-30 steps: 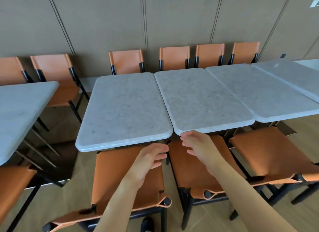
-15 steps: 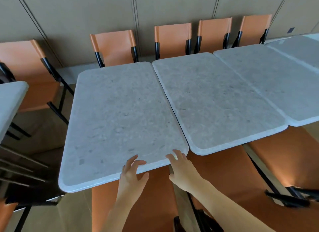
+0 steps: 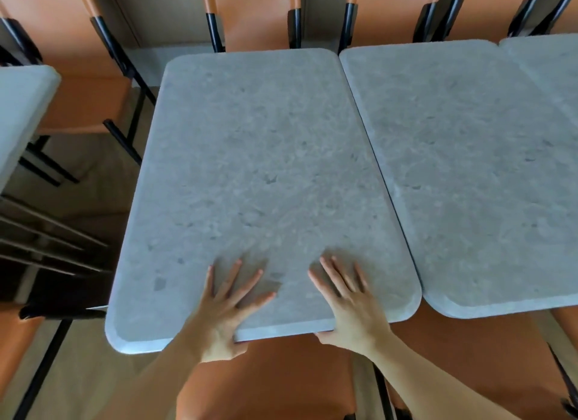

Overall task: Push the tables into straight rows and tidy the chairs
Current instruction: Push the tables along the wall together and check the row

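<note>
Both hands, left (image 3: 226, 310) and right (image 3: 350, 307), lie flat with fingers spread on the desk (image 3: 266, 169). It looks nearly level with the next desk (image 3: 469, 169); chairs seem untidied

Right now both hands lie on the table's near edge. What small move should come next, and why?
Probably a short push away from the body. Both the left hand and the right hand rest with fingers spread on the grey table, thumbs under its near edge. That edge sits nearer than the edge of the neighbouring table, so the row is not yet straight.
</note>
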A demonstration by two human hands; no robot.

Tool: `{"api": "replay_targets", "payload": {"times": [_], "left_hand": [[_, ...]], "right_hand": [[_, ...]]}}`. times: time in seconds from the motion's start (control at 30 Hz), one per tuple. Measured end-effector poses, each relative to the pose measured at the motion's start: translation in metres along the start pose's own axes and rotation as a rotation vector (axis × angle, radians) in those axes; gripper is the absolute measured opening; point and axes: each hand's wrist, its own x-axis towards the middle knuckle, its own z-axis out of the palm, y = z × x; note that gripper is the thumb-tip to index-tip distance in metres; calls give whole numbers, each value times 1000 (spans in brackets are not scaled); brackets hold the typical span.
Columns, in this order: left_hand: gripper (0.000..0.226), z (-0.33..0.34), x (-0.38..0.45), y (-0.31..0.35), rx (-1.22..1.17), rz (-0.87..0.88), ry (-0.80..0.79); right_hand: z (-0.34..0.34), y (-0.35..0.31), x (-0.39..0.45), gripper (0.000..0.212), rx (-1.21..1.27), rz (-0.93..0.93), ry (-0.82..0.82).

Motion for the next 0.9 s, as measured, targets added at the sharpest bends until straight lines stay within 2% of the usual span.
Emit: {"api": "replay_targets", "payload": {"times": [0.27, 0.53, 0.6, 0.73, 0.9], "left_hand": [[122, 7, 0, -4, 45, 41, 75], [125, 6, 2, -4, 86, 18, 72], [126, 6, 3, -2, 85, 0, 77], [131, 8, 0, 1, 85, -35, 127], [146, 22, -9, 10, 88, -130, 244]], "right_hand": [[23, 3, 2, 125, -100, -72, 144], [18, 3, 0, 114, -170, -85, 218], [19, 4, 0, 117, -193, -95, 219], [23, 2, -1, 127, -251, -76, 214], [31, -3, -4, 122, -283, -23, 267]]}}
